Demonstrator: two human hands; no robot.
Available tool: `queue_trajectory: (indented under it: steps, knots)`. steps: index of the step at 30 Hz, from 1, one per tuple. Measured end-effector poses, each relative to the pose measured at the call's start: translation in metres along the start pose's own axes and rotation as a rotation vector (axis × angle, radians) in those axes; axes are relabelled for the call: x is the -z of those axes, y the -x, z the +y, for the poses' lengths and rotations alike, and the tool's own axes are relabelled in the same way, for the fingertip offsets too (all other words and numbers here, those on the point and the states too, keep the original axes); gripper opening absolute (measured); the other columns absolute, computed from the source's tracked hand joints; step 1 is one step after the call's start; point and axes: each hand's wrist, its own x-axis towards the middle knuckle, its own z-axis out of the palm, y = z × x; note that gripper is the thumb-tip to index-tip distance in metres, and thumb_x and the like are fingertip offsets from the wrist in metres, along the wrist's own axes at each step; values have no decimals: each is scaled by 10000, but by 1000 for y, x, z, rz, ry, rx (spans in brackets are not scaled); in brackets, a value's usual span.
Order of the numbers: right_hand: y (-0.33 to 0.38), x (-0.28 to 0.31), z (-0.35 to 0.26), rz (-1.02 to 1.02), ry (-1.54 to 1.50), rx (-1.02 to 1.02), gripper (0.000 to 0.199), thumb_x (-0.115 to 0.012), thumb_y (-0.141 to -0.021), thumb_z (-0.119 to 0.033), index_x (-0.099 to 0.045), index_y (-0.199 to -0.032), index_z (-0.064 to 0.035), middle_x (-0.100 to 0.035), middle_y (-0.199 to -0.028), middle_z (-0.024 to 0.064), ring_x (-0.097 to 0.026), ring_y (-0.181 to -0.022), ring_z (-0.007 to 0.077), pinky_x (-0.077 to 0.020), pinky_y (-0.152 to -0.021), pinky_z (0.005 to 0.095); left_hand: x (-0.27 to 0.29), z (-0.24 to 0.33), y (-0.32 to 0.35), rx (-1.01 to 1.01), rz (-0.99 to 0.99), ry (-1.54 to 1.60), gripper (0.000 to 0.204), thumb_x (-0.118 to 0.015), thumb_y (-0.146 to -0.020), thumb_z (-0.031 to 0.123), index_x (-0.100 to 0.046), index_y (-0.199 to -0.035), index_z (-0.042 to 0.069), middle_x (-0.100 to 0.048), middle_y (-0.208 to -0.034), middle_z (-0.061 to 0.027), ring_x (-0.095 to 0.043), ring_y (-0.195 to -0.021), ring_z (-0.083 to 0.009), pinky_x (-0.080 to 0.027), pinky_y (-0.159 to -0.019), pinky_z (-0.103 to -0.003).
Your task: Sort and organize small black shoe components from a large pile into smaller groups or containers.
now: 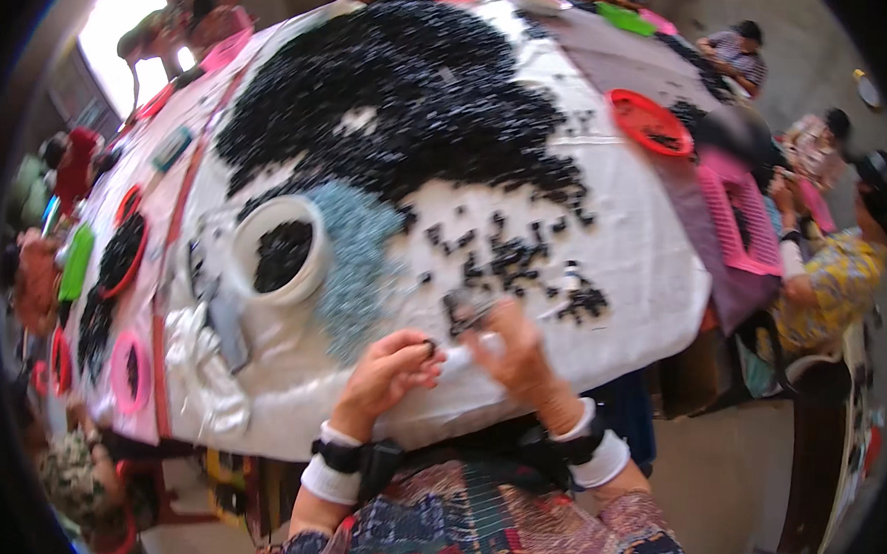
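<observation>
My left hand [390,374] rests at the near edge of the white-covered table [623,245], its fingers pinched on a small black piece [429,347]. My right hand [514,351] is beside it, blurred, fingers curled around a small grey-and-white object [467,313] that I cannot make out clearly. Just beyond my hands lie scattered small black pieces [509,255]. A large heap of the same black pieces [402,87] covers the far middle of the table. A patch of small pale-blue pieces [355,253] lies left of my hands.
A white round bowl [310,271] holding black pieces stands at the left. Crumpled clear plastic bags [202,365] lie at the near left. A red tray [648,123] and a pink basket [743,216] sit at the right. Other people sit around the tables on both sides.
</observation>
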Motion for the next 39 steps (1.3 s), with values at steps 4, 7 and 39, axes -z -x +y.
queue_trajectory:
  steps: [4, 7, 39]
  knots:
    - [-9, 6, 16, 56, -18, -345, 115, -635, -787, -25, -531, -826, 5, -566, -711, 125, -574, -565, 217, -456, -480, 307, 12, -1, 4, -34, -23, 44, 131, -582, -863, 81, -583, -982, 28, -636, -893, -126, -627, -710, -150, -549, -634, -283]
    - [-12, 2, 22, -7, -9, -376, 128, -628, -788, -32, -508, -811, 8, -562, -705, 139, -577, -577, 255, -447, -500, 338, 13, -3, 5, -41, -52, 58, 125, -575, -862, 55, -580, -982, 23, -636, -890, -119, -625, -715, -145, -548, -633, -269]
    - [-63, -85, 29, -487, 479, 245, 205, -559, -715, -56, -567, -920, -56, -584, -836, 83, -555, -813, 253, -424, -735, 385, 27, -10, 0, -62, -229, 214, 137, -576, -851, 25, -564, -986, 11, -626, -897, -98, -613, -750, -159, -520, -722, -301]
